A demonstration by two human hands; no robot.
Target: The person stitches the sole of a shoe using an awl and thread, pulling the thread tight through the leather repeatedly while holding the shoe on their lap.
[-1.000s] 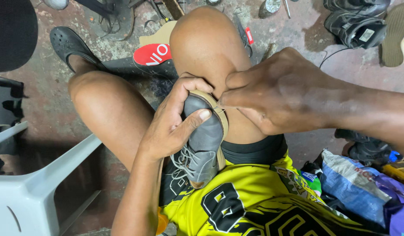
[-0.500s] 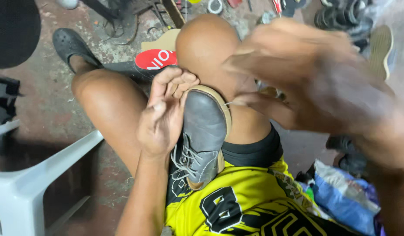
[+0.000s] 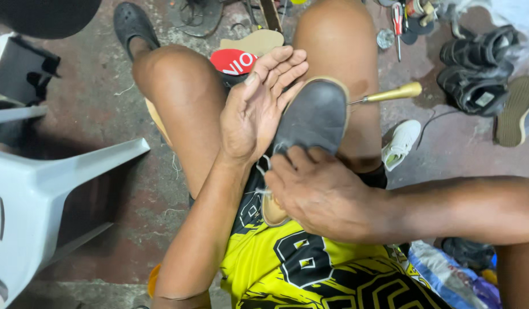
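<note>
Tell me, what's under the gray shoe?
The gray shoe rests on the person's right thigh, between the knees. A tool with a yellow handle sticks out beside its toe. The right hand covers the heel, so that end stays hidden.

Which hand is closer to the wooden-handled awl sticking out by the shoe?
Left. The left hand lies open against the shoe, level with the awl across the toe. The right hand covers the shoe's heel end, lower down and farther off.

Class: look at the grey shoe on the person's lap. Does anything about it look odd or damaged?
Yes. An awl with a pale wooden handle sticks into the grey shoe at its tan sole edge near the toe, while the left hand and right hand steady it.
</note>
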